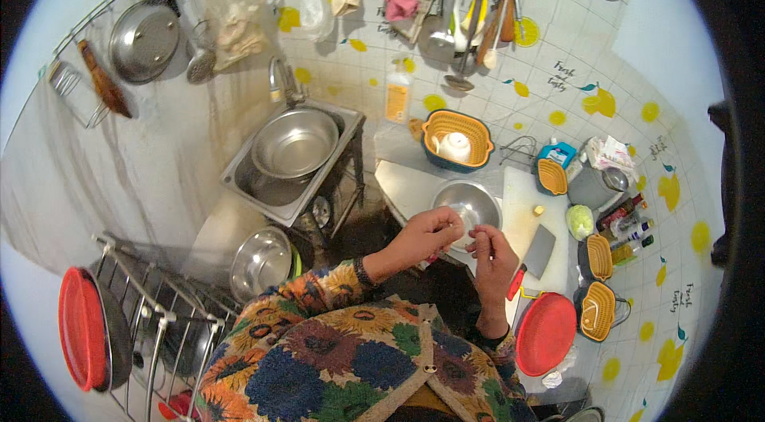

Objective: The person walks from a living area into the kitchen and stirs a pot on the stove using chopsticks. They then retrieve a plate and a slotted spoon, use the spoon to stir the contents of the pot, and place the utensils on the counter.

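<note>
My left hand (431,234) is over the near rim of a stainless steel bowl (478,202), with thumb and fingertips pinched together. Close beside it, my right hand (495,254) has its fingers curled inward, the fingertips of both hands nearly meeting. Anything small between the fingertips is too indistinct to make out. Right of the bowl lies a white cutting board (520,195), bearing a small pale-yellow piece of food (538,210). A cleaver (539,251) with a red handle rests on the board, its handle near my right wrist.
A yellow-and-dark draining basket (457,138) with a white cup stands behind the bowl. A red plastic basket (545,333) lies at near right. Farther right is a pale green vegetable (580,222). The sink (239,180) at left holds a steel basin (296,142); a metal rack (156,314) stands nearer.
</note>
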Available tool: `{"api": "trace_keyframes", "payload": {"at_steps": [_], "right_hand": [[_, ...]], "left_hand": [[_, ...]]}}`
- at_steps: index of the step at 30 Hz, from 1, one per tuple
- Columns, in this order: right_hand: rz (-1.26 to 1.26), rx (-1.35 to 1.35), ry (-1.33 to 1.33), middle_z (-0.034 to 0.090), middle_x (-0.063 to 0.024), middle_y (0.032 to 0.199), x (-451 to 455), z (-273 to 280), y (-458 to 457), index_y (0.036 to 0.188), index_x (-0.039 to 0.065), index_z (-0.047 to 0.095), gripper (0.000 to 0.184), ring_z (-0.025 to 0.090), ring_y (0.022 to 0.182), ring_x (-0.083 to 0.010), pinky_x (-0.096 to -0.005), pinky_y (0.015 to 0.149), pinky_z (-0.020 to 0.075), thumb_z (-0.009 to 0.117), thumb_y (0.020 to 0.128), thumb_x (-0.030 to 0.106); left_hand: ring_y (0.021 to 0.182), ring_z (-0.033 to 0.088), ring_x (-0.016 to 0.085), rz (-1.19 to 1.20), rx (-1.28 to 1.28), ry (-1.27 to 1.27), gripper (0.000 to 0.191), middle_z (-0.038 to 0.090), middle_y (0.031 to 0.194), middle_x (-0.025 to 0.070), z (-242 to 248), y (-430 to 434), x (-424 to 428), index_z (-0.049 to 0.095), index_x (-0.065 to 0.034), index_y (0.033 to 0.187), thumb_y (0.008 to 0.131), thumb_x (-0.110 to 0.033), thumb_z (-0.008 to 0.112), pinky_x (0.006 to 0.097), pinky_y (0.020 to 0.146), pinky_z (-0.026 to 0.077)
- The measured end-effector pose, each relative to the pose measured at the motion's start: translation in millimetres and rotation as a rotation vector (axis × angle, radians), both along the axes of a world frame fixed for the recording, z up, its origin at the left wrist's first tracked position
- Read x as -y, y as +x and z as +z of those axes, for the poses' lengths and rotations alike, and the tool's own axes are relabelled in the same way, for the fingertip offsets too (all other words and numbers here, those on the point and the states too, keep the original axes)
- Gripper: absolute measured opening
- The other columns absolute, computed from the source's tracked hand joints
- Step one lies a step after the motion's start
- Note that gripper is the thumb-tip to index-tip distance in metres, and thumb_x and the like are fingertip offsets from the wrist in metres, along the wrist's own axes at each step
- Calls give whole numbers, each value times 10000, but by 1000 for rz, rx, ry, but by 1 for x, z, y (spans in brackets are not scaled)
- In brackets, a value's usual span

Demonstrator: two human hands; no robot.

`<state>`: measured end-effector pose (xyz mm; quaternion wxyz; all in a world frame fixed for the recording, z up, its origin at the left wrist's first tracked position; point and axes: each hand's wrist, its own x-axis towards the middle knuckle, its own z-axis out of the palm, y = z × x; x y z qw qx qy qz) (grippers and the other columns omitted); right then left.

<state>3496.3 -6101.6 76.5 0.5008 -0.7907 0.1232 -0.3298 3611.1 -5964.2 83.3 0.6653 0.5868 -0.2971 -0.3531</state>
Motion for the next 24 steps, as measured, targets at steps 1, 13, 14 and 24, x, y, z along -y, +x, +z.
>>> {"api": "trace_keyframes", "payload": {"at_steps": [1,13,14,24], "right_hand": [[19,13,-17,696,-68,883,-1,1,3,1062,-9,644,183,630,695,-93,-225,614,491,549,992,131],[5,-52,-219,691,-116,883,-5,-8,51,1046,-28,648,174,670,737,-155,-272,662,516,599,957,113],[27,-43,-199,684,-122,876,-6,-15,52,1044,-18,648,165,673,742,-165,-280,667,514,609,946,108],[50,-338,217,657,-134,754,-8,-80,34,984,-2,652,162,638,663,-202,-335,635,497,606,919,139]], "left_hand": [[667,494,48,7,-91,5,139,505,762,-46,-1,3,-1,574,-61,1035,987,-192,573,209,575,449],[889,571,86,62,58,-13,276,619,987,-8,-18,55,-16,580,-23,1189,958,-170,613,240,808,482],[913,576,93,76,6,31,295,628,1010,11,-23,57,-19,574,-15,1202,955,-171,619,249,822,483],[1018,616,148,-21,-14,235,383,641,1134,74,-52,92,-34,531,-6,1292,962,-189,595,262,838,459]]}}
